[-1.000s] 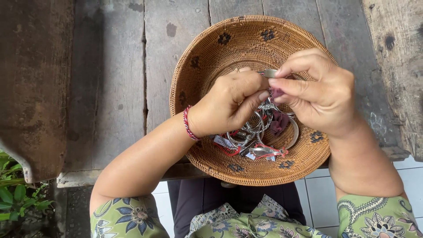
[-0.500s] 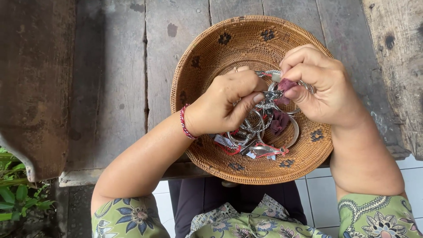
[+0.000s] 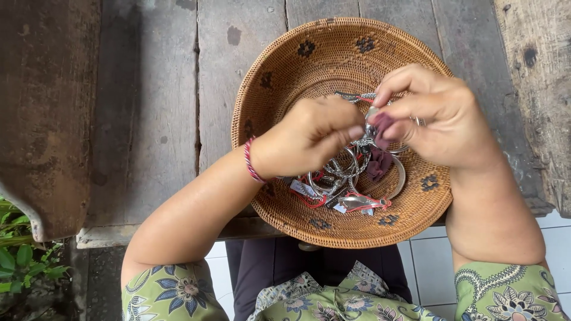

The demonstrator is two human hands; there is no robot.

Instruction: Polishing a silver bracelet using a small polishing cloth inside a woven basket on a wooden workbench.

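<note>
Right of the frame's centre, a round woven basket (image 3: pixel 279 89) sits on a weathered wooden surface (image 3: pixel 148 119), and both hands work just above its hollow. The left hand (image 3: pixel 309 134), with a red cord bracelet (image 3: pixel 251 160) at the wrist, is curled nearly shut, its thumb and forefinger pinched on a small silver piece (image 3: pixel 361 141) at the top of a tangle of silver rings and bangles (image 3: pixel 339 172). The right hand (image 3: pixel 437 122) comes in from the right of the frame, its fingers (image 3: pixel 398 80) bent over and closed on a scrap of dark purple cloth (image 3: pixel 383 125), pressed against that same piece. So the thing being handled lies exactly between the two sets of fingertips, at the middle of the basket and lifted a little above the heap; neither hand is clearly nearer, as both touch it. It is too small and too covered to tell its long axis. Below it the rest of the jewellery hangs and spreads toward the lower part of the basket, threaded with red string and small tags (image 3: pixel 303 189), with a leaf-shaped silver piece (image 3: pixel 355 203) lying nearest the lower rim. More purple cloth (image 3: pixel 377 166) lies in the heap beneath the right hand.
</note>
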